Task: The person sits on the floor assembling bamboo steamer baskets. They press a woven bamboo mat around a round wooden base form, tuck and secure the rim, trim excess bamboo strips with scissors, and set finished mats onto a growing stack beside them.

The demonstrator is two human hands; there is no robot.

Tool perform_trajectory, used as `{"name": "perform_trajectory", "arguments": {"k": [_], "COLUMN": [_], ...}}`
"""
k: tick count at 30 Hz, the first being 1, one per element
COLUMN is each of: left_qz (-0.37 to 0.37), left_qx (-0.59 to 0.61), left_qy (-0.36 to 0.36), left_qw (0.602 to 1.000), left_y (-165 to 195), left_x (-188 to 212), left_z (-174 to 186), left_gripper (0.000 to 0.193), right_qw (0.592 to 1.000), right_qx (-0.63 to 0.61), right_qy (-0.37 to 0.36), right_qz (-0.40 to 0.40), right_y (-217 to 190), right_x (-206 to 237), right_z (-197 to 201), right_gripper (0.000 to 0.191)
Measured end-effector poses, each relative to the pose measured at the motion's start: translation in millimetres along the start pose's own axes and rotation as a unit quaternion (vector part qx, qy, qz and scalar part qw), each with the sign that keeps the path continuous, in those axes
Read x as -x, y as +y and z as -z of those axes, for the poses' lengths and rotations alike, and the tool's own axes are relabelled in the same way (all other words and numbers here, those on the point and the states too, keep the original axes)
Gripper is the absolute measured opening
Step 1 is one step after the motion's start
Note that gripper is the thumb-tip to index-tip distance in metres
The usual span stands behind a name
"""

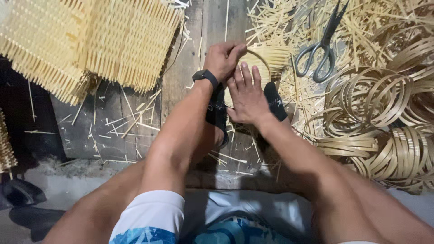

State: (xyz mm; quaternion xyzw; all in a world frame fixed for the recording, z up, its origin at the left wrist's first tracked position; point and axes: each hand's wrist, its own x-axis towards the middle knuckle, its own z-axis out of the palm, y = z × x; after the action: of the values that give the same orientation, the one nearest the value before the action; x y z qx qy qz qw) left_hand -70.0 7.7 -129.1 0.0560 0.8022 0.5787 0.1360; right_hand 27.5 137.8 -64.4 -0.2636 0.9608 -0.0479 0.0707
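Bamboo hoop (262, 61) sits on the plank floor (181, 77) between black-socked feet, left hand (222, 58) pinching its rim, right hand (246, 95) pressing flat with fingers spread; steady pressure seems wise, scissors (322, 49) lying nearby.

the person is wearing a black watch (205, 75) with a dark rectangular face on the left wrist, sitting at about 12 o'clock from the shorts. both arms are showing bare from wrist to elbow, with no sleeves. black socks (217, 113) with small white markings are covering the feet, one at 11 o'clock and one at 1 o'clock of the lap. white shorts (153, 212) with a blue patterned print are covering the thighs at 6 o'clock.
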Motion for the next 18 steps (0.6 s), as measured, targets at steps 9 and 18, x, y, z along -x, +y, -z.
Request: {"name": "perform_trajectory", "arguments": {"k": [9,18], "left_qz": [0.109,0.101], "left_qx": [-0.058,0.049], "left_qy": [0.011,-0.031], "left_qw": [0.992,0.993], "left_y": [-1.7,8.1], "left_x": [-9.2,-4.2], "left_z": [-7.2,4.9], "left_gripper": [0.041,0.033], "right_qw": [0.916,0.830], "right_qx": [-0.279,-0.445], "right_qy": [-0.084,-0.025], "right_qz": [-0.277,-0.336], "right_y": [86.6,114.4], "right_x": [-49.0,-43.1], "right_z": [-19.1,-19.7], "right_gripper": [0.056,0.065]}}
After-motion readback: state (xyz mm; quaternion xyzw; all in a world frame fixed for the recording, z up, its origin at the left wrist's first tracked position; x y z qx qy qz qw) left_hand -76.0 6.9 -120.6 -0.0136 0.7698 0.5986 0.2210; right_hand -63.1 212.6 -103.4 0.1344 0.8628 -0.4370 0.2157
